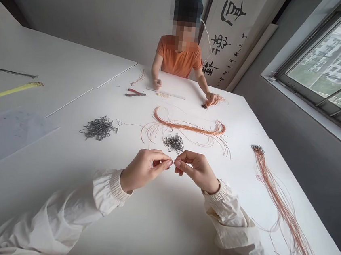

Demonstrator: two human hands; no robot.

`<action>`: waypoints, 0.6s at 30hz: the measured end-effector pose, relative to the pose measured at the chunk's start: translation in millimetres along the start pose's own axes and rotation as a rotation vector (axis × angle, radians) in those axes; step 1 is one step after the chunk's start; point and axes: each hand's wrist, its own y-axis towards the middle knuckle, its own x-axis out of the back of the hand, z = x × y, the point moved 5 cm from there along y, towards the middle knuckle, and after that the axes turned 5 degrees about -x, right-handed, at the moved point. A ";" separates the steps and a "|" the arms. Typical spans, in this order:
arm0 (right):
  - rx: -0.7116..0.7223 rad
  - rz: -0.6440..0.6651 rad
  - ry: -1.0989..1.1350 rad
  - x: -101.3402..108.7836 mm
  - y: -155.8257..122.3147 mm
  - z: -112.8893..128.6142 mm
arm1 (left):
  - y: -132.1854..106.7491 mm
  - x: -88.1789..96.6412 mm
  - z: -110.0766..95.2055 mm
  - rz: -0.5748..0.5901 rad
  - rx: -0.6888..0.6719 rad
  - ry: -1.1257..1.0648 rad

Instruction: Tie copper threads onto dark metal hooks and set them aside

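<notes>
My left hand (pixel 148 167) and my right hand (pixel 196 168) meet over the white table, fingertips pinched close together. Between them shows a bit of a thin dark wire piece (pixel 173 161), mostly covered by the fingers; its full shape cannot be made out. Just beyond my fingers lies a small heap of dark bent wire hooks (pixel 174 143). A larger heap of similar hooks (pixel 99 128) sits to the left. Behind the small heap stretches a loose bundle of orange strands (pixel 185 126), curled at both ends.
On the right lies a long orange bundle (pixel 282 196) with dark hooks at its top. Across the table (pixel 160 224), a person (pixel 179 57) in orange touches another bundle (pixel 219 99). Red-handled pliers (pixel 135 93), yellow strands (pixel 9 92) and a translucent sheet (pixel 8 137) lie leftward.
</notes>
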 end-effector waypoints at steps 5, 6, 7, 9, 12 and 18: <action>-0.005 -0.013 0.004 -0.2 0.8 -0.6 | 0.4 1.1 -1.7 -0.009 -0.015 0.021; -0.003 -0.017 0.007 0.0 0.9 -0.9 | 0.4 1.0 -1.9 -0.007 -0.014 0.017; 0.000 -0.019 0.009 0.1 1.0 -1.3 | 0.3 0.9 -1.9 -0.002 -0.009 0.008; 0.009 -0.019 0.007 0.2 0.6 -1.9 | 0.0 0.0 -0.9 0.017 0.017 -0.022; 0.016 -0.012 -0.015 0.2 -0.9 -2.8 | -0.4 -2.4 3.6 0.072 0.098 -0.101; 0.029 0.006 -0.034 -0.1 -3.7 -2.2 | 1.0 -3.6 6.7 0.173 0.153 -0.222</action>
